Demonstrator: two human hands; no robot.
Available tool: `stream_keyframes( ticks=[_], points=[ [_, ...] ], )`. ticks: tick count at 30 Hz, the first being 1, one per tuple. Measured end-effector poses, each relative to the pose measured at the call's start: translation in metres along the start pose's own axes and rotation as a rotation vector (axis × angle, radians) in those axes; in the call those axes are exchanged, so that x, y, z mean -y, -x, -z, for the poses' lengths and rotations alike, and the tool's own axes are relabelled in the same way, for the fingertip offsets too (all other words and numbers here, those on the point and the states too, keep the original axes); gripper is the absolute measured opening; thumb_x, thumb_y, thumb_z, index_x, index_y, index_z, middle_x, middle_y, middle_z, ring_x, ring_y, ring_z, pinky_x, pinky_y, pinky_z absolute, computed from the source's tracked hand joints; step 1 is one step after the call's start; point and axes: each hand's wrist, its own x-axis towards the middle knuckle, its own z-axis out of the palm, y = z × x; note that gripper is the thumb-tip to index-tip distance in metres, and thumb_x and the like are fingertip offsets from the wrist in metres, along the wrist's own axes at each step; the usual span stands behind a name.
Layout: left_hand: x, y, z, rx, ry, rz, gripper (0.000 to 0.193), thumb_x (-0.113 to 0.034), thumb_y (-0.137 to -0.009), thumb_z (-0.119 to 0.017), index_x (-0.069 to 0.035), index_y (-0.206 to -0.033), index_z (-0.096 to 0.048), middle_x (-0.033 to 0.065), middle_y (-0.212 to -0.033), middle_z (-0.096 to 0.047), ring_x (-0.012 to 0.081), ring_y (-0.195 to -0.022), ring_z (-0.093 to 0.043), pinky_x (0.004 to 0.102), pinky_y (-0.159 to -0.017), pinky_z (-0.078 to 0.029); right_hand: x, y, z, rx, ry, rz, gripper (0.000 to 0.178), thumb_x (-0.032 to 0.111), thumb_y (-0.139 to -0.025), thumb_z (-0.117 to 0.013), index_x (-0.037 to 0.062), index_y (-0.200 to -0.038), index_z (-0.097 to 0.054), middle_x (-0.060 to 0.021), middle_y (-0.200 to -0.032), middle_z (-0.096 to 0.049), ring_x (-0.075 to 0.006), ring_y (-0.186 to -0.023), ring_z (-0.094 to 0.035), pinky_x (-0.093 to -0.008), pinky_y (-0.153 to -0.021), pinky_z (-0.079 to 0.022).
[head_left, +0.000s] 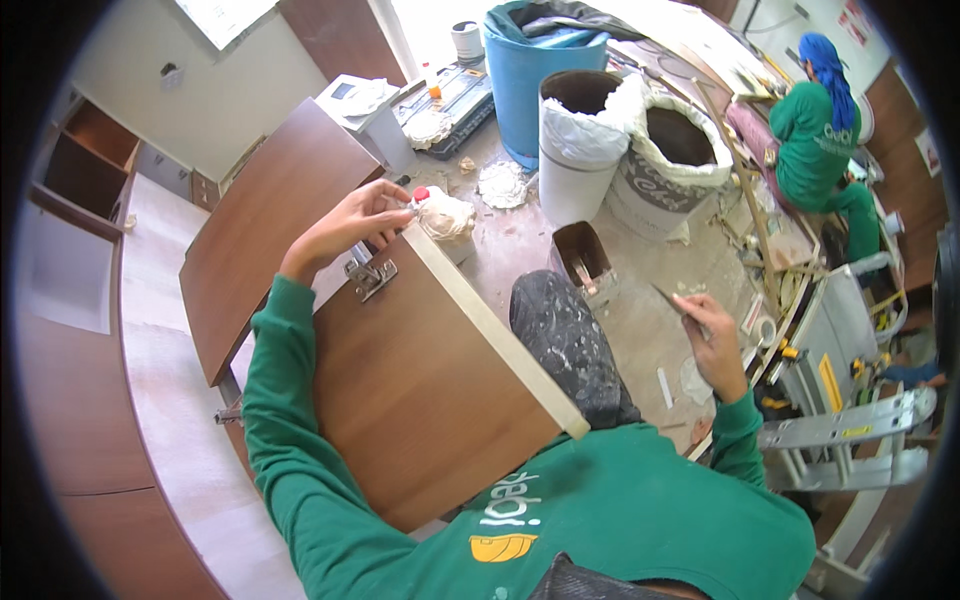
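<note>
One bare left hand curls at a brown, pale-edged wooden panel, its grip impossible to tell; the right hand grasps a thin, dark tool.

The panel looks like smooth wood, its hinge shiny metal, the blue bin plastic.

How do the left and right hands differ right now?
The left hand is at the upper corner of the pale-edged brown panel; the right hand is off it, gripping a thin tool. The left hand points rightward, the right hand up and leftward. Both hands are bare.
</note>
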Motion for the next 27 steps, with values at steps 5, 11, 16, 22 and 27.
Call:
stream_keyframes(
  ticks=[5, 11, 16, 22, 27],
  points=[
    [-0.006, -0.031, -0.005, 0.050, -0.239, 0.035, 0.051, -0.025, -0.090, -0.083, -0.003, -0.129, -0.059, 0.0056, -0.094, -0.067, 0.0120, -0.082, -0.063, 0.0267, -0.067, -0.053, 0.004, 0.018, 0.016, -0.048, -0.050, 0.056, 0.036, -0.010, -0.091, -0.062, 0.0000, -0.125, -0.070, -0.0140, -0.108, -0.066, -0.0268, -0.100, -0.064, -0.0332, -0.090, -0.050],
    [-0.004, 0.042, 0.022, -0.190, -0.322, -0.136, 0.034, -0.022, -0.097, -0.075, -0.003, -0.121, -0.062, 0.0049, -0.100, -0.068, 0.0122, -0.093, -0.066, 0.0274, -0.081, -0.057, -0.011, 0.042, 0.016, -0.034, -0.159, 0.087, 0.036, -0.009, -0.092, -0.061, 0.0005, -0.126, -0.070, -0.0138, -0.108, -0.066, -0.0259, -0.099, -0.063, -0.0319, -0.089, -0.049],
    [-0.057, 0.148, 0.004, -0.545, -0.307, -0.376, 0.025, -0.025, -0.107, -0.060, -0.002, -0.108, -0.066, 0.0031, -0.100, -0.066, 0.0115, -0.090, -0.065, 0.0279, -0.079, -0.054, -0.019, 0.034, 0.019, -0.024, -0.146, 0.190, 0.036, -0.009, -0.093, -0.060, 0.0009, -0.127, -0.070, -0.0143, -0.108, -0.066, -0.0256, -0.097, -0.064, -0.0307, -0.088, -0.049],
    [-0.099, 0.271, -0.104, -0.728, -0.266, -0.289, 0.019, -0.014, -0.099, -0.071, -0.001, -0.110, -0.062, 0.0031, -0.090, -0.059, 0.0114, -0.079, -0.060, 0.0267, -0.075, -0.049, -0.003, 0.010, 0.003, 0.057, -0.236, 0.249, 0.036, -0.008, -0.095, -0.059, 0.0015, -0.129, -0.069, -0.0144, -0.111, -0.068, -0.0252, -0.100, -0.065, -0.0313, -0.089, -0.050],
    [-0.096, 0.318, -0.207, -0.233, -0.562, -0.050, 0.036, 0.005, -0.082, -0.076, -0.004, -0.116, -0.075, 0.0106, -0.097, -0.070, 0.0230, -0.088, -0.067, 0.0339, -0.076, -0.054, 0.008, -0.003, -0.010, 0.091, -0.261, 0.308, 0.035, -0.007, -0.097, -0.058, 0.0003, -0.129, -0.069, -0.0122, -0.114, -0.067, -0.0215, -0.103, -0.063, -0.0307, -0.091, -0.049]
  ],
)
